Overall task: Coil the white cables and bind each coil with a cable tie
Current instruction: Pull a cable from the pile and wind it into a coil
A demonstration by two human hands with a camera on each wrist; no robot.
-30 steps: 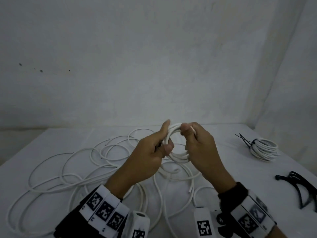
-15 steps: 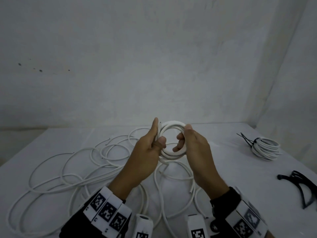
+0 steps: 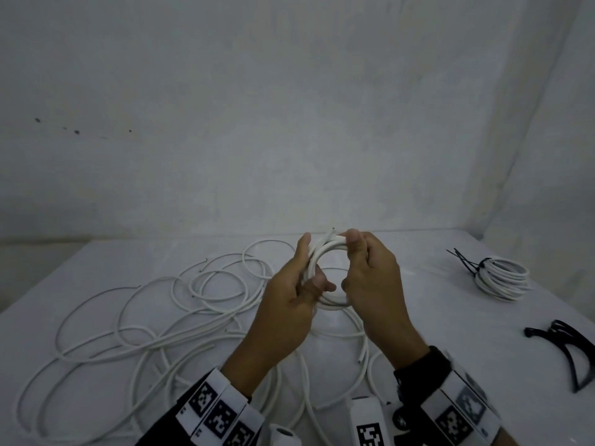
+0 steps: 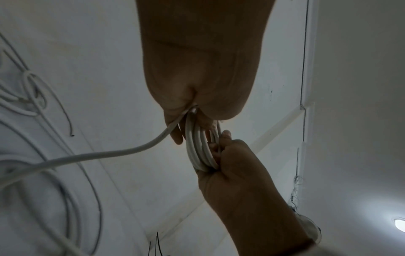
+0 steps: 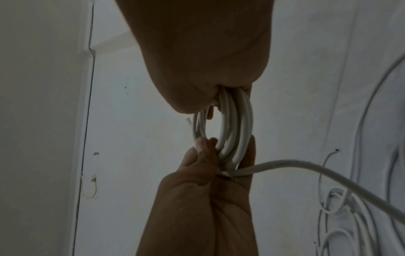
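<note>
A small coil of white cable (image 3: 331, 302) hangs above the table at the centre, held by both hands. My left hand (image 3: 310, 268) grips its left side, thumb through the ring. My right hand (image 3: 351, 262) pinches the top right, and a cut cable end pokes up there. In the left wrist view the coil (image 4: 201, 149) shows several turns between my left hand (image 4: 192, 112) and right hand (image 4: 221, 143), with a loose tail (image 4: 109, 154) trailing down. The right wrist view shows the same coil (image 5: 236, 124) and tail (image 5: 328, 175).
Loose white cables (image 3: 161, 317) sprawl over the white table's left and middle. A finished coil (image 3: 502, 280) bound with a black tie (image 3: 467, 263) lies far right. Spare black cable ties (image 3: 560, 346) lie near the right edge. Walls close off the back and right.
The right hand slid from the coil's right side up to its top. The left hand kept its grip, and the coil stayed raised between them.
</note>
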